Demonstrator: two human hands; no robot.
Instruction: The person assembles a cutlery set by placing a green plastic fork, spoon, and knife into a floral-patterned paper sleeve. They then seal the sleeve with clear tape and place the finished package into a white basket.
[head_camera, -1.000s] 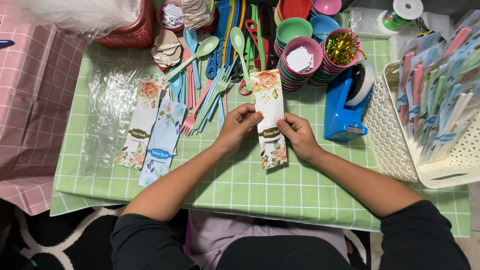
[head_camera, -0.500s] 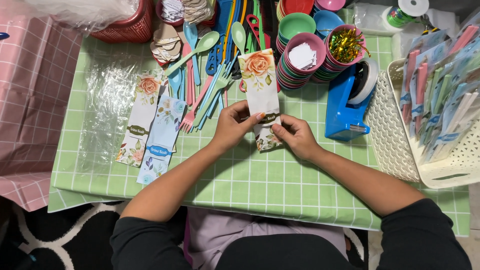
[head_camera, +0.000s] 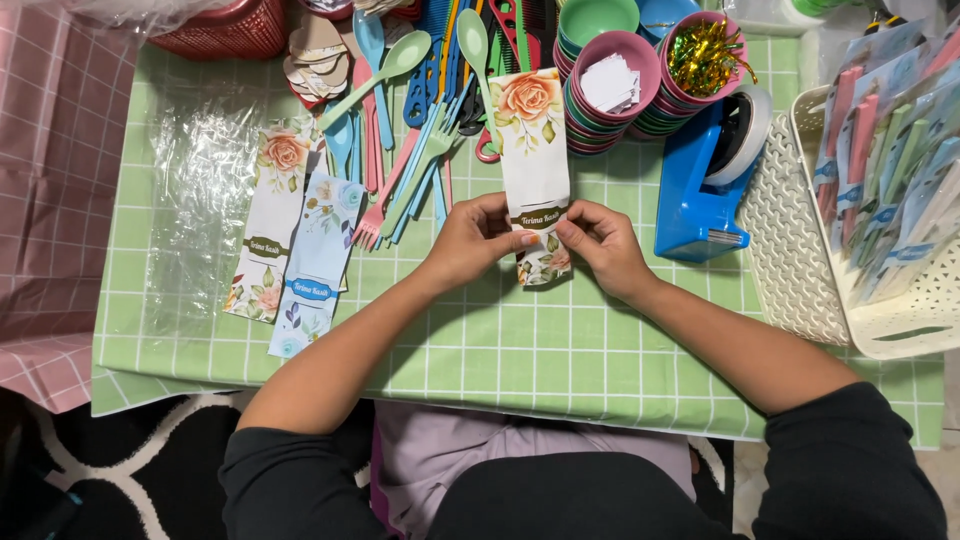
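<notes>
Green check cloth: covers the tabletop (head_camera: 480, 370); everything lies on it.
Left hand (head_camera: 478, 240): fingers curled, thumb and fingertips pinching the left edge of the card (head_camera: 534, 170) at its dark band.
Right hand (head_camera: 598, 245): same pinch on the card's right edge, opposite the left hand.
Card: long, white, rose printed at the far end, more flowers at the near end; lies centre of the tabletop, near end tucked under the hands, far end reaching in among the cutlery.
Risk: uneven pull from the two pinches could crease or skew the card; judged likely if one hand slips.
Risk 2: the far end could snag the forks (head_camera: 400, 200) just left of it, or nudge the bowls (head_camera: 610, 90) to its right.
Left of hands: two more floral cards (head_camera: 290, 240) side by side, partly on a clear plastic sheet (head_camera: 190, 200).
Right of hands: blue tape dispenser (head_camera: 705, 190), near the right hand; white basket (head_camera: 830, 250) of packed sets beyond it.
Far: spoons (head_camera: 400, 60), combs, stacked bowls, one holding paper slips, one gold tinsel (head_camera: 705, 55); red basket (head_camera: 225, 30) at far left.
In the way: cutlery and bowls crowd the card's far end; little room to slide it forward.
</notes>
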